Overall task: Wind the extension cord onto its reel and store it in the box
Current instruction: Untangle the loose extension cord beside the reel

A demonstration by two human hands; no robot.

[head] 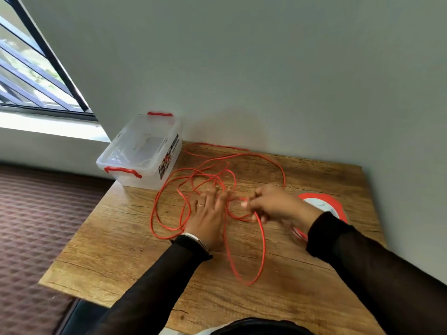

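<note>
- Left hand [208, 215] lies flat on the table [116, 252], fingers [212, 197] spread open over the tangled orange cord [262, 240], gripping nothing
- Right hand [272, 203] looks pinched on a cord strand, though blurred
- Reel [325, 201] sits just behind the right fingers
- Clear box [142, 151] stands well beyond the left fingers

The table [135, 240] is showing matt, grainy wood. The box [142, 153] is looking like clear glossy plastic with red clips, and the cord [262, 240] is gleaming as smooth orange-red sheathing.
</note>
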